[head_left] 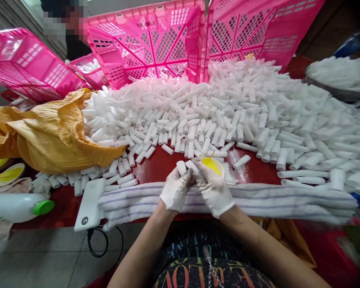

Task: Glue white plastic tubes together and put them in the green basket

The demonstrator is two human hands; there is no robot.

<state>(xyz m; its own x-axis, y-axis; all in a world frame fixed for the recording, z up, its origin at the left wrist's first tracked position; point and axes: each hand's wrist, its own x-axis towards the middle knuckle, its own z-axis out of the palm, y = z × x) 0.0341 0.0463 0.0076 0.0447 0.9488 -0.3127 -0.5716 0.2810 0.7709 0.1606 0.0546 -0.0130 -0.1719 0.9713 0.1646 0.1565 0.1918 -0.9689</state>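
Both my hands wear white gloves and meet over a striped towel at the table's front edge. My left hand is closed round a short white plastic tube, whose end pokes up above the fingers. My right hand is closed on a second white tube, partly hidden by its fingers. The fingertips of both hands come together between the tubes. Just behind my right hand stands a small white bowl with yellow liquid and a thin stick in it.
A large heap of white tubes spreads over the red table. Pink crates stand behind it. A yellow sack, a white power bank with a cable and a green-capped bottle lie left. A person is at the back.
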